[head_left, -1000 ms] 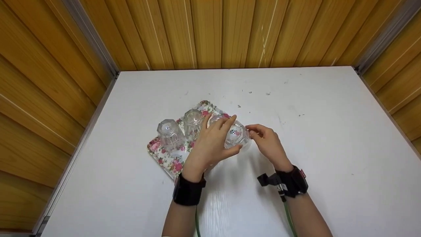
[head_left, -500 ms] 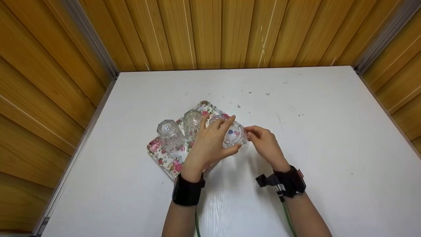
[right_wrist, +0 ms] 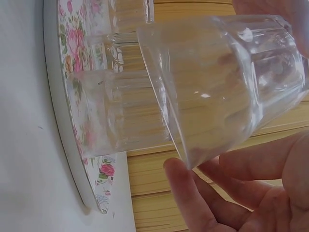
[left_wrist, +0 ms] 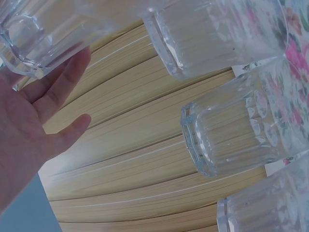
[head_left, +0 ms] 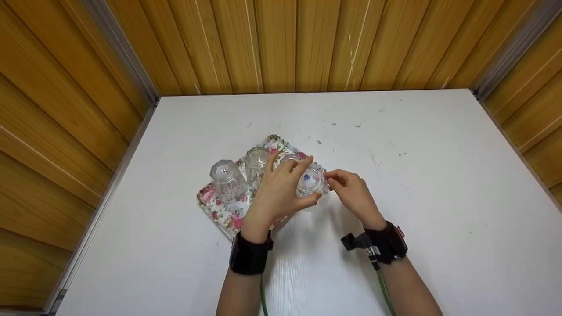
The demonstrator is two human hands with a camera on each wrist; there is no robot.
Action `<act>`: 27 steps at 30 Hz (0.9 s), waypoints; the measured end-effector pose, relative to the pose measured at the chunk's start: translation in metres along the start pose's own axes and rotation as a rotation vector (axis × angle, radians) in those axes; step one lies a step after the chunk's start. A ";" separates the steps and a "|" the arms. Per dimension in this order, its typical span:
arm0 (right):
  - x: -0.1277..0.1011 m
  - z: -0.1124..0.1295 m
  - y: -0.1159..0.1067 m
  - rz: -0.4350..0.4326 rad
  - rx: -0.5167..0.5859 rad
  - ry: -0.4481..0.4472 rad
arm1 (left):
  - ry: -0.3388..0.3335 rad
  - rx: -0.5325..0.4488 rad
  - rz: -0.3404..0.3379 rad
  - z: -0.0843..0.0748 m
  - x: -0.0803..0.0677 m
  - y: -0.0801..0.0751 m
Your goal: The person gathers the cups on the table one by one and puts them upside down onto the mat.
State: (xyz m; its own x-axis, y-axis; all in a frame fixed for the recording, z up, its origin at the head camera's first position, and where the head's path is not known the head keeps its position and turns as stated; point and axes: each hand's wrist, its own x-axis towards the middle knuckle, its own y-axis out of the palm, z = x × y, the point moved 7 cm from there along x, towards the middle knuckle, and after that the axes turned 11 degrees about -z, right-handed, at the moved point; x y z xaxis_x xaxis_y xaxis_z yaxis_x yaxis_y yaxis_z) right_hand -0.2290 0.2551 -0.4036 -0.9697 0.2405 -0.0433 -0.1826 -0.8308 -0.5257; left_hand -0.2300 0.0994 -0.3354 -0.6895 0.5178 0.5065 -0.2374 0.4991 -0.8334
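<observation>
A clear faceted glass (head_left: 309,181) is held upside down over the right edge of a flowered tray (head_left: 224,215). My right hand (head_left: 353,193) pinches it near the rim, as the right wrist view shows the glass (right_wrist: 207,87) tilted above the fingertips. Spread around its other side is my left hand (head_left: 279,188), with fingers touching it and the thumb apart in the left wrist view. Upside down on the tray stand a left glass (head_left: 226,177), a middle glass (head_left: 256,164) and a third glass (head_left: 287,158), mostly hidden behind my left hand.
The tray lies at an angle on a white table (head_left: 417,197). Wood-patterned panels (head_left: 281,48) close off the back and both sides. A black strap (head_left: 252,254) sits on the left wrist, and a green cable (head_left: 384,285) runs from the right one.
The glass in my right hand has shifted slightly left, toward my left hand and the tray. My left hand has barely moved; the glasses on the tray stand as before.
</observation>
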 end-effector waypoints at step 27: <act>0.003 -0.001 0.004 -0.007 0.027 -0.063 | 0.010 0.012 -0.054 0.005 -0.001 -0.004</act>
State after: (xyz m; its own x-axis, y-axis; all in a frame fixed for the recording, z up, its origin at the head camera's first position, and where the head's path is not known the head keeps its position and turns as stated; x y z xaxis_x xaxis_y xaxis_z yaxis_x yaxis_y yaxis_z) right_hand -0.2319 0.2530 -0.4071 -0.9765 0.2151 0.0138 -0.1928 -0.8428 -0.5025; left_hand -0.2317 0.0940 -0.3339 -0.6688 0.4972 0.5528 -0.2823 0.5180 -0.8075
